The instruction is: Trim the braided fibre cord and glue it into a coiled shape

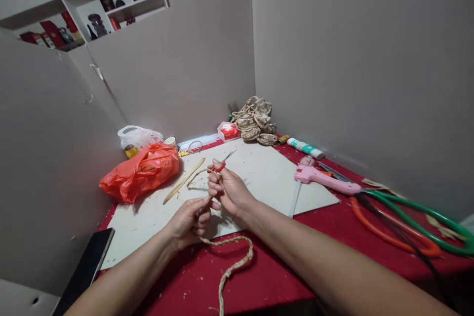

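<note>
Braided cord point(237, 257), one length, pale straw colour: lower centre of the frame. It leaves the underside of the left hand, bends right, then runs down past the bottom edge. A thinner end shows left of the right hand, over the board.

Left hand point(194, 219), centre: fingers curled closed around the cord, thumb and forefinger pinched together just beside the right hand.

Right hand point(227, 187), centre: fingers bent, grasping small scissors point(221, 165) with red handles, blades pointing to the upper right. The cord's thin end meets its fingertips; how firmly they grip it, one cannot tell.

Board point(266, 202), pale, scattered with scraps: centre, on a red cloth point(181, 286).

Fibre strip point(183, 181), flat, tan: on the board, left of the hands.

Plastic bag point(144, 173), orange-red: left of centre; a white bag point(138, 136) just behind.

Coiled cord bundles point(255, 123), heaped: at the board's far corner, upper centre.

Tube point(305, 148), white and green: right of centre.

Glue gun point(326, 179), pink, stick protruding: right, nozzle end unclear.

Loop handles, one green point(440, 215), one orange point(392, 237): far right.

Shelf unit point(85, 5), white, with ornaments: upper left.
</note>
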A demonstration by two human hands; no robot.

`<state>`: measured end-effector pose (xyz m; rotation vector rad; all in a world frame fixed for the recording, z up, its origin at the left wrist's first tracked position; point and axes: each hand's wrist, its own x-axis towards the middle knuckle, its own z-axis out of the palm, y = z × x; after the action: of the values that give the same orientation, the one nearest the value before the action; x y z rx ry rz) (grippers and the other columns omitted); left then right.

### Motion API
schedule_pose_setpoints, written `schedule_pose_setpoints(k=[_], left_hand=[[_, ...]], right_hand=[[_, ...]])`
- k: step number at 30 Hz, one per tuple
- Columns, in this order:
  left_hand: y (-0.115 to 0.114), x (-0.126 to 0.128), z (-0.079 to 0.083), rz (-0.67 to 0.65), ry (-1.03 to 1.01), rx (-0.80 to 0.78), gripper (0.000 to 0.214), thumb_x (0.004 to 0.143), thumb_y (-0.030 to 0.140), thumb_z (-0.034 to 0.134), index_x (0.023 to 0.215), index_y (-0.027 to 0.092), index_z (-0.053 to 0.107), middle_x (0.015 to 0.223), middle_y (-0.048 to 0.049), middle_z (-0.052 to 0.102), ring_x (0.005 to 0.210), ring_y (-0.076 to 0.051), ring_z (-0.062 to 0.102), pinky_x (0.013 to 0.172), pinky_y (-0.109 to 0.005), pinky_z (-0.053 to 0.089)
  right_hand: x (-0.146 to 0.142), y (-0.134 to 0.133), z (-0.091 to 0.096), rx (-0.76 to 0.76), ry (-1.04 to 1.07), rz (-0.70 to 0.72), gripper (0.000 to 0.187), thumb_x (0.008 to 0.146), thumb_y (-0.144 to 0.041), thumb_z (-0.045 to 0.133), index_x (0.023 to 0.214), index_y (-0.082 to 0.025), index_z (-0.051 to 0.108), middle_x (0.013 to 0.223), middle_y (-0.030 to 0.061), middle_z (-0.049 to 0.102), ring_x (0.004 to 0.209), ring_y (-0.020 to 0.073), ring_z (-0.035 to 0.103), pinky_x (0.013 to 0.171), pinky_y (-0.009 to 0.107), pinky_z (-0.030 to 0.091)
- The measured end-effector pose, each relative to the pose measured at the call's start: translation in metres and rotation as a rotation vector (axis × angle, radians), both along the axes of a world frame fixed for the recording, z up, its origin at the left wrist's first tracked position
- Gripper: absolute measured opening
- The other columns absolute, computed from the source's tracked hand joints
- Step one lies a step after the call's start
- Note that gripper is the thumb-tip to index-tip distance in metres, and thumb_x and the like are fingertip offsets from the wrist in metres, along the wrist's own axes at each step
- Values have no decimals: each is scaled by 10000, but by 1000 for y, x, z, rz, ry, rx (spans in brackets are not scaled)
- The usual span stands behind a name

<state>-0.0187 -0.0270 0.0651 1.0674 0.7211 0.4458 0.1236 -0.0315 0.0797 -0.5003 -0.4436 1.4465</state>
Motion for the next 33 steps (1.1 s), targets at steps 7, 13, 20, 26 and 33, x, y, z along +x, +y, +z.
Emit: schedule_pose_setpoints(k=[7,13,20,26,33], left_hand=[[-14,-13,0,38,12,2,228,829,332,625,874,108,611,463,115,239,395,-25,80,383,-174,64],[-37,-20,-5,107,36,8,214,859,338,591,846,125,609,449,119,210,391,-27,69,387,-183,67],[-18,-33,-16,331,63,133,286,803,384,633,907,117,642,417,111,283,373,-30,144,393,-196,86],[3,-38,-21,467,12,135,287,760,366,641,891,111,639,429,98,364,354,-21,178,385,-192,98],[1,-37,-26,439,-101,42,235,732,285,635,888,110,623,497,66,465,340,-13,200,372,-194,85]], right_hand=[[1,-2,3,-7,-18,-77,418,660,-474,754,759,-203,452,411,-152,287,326,11,150,308,124,103],[-3,-6,4,45,-76,-86,441,648,-519,742,782,-213,455,437,-152,290,337,18,165,308,127,133],[30,20,-6,-90,-579,-317,358,717,-486,705,798,-183,533,620,-33,597,547,99,574,503,196,462],[51,29,-11,-222,-773,-401,236,849,-422,567,819,-191,530,714,7,654,578,99,599,501,183,436],[44,14,-17,-11,-1166,-119,327,785,-500,598,703,-196,510,524,-33,534,466,106,474,486,223,388]])
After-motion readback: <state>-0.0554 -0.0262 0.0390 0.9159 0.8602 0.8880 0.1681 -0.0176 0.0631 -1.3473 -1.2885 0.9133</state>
